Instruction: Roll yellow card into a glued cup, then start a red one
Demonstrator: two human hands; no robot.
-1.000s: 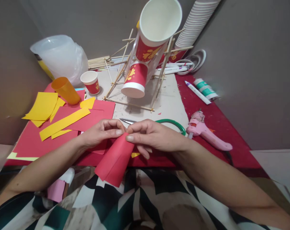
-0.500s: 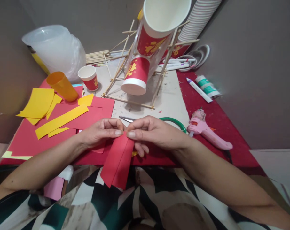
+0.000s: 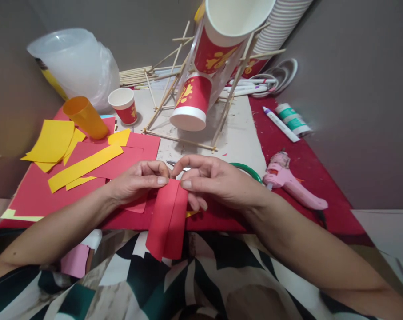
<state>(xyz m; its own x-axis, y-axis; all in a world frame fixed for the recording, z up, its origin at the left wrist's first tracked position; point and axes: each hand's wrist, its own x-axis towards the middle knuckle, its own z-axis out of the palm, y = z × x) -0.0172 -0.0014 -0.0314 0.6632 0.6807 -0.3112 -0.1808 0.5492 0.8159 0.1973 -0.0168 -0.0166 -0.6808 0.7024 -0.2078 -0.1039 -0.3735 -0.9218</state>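
Note:
My left hand (image 3: 137, 182) and my right hand (image 3: 216, 180) both pinch the top edge of a red paper piece (image 3: 166, 220) rolled into a loose tube, thumbs on its front. The paper hangs down over the table's front edge above my patterned lap. Just behind my fingers lie green-handled scissors (image 3: 246, 169). Red paper sheets (image 3: 121, 160) and yellow paper strips (image 3: 84, 166) lie to the left of my left hand.
A stick frame holding red-and-white paper cups (image 3: 191, 104) stands at the middle back. A pink glue gun (image 3: 293, 184) lies right. An orange cup (image 3: 84, 118), a small paper cup (image 3: 124, 105), a plastic bag (image 3: 74, 66), a cup stack (image 3: 281, 22) and glue tubes (image 3: 288, 122) surround it.
The red paper has been rolled tighter, from a flared cone into a straighter tube, and it hangs more upright. Both hands stay pinched on its top edge.

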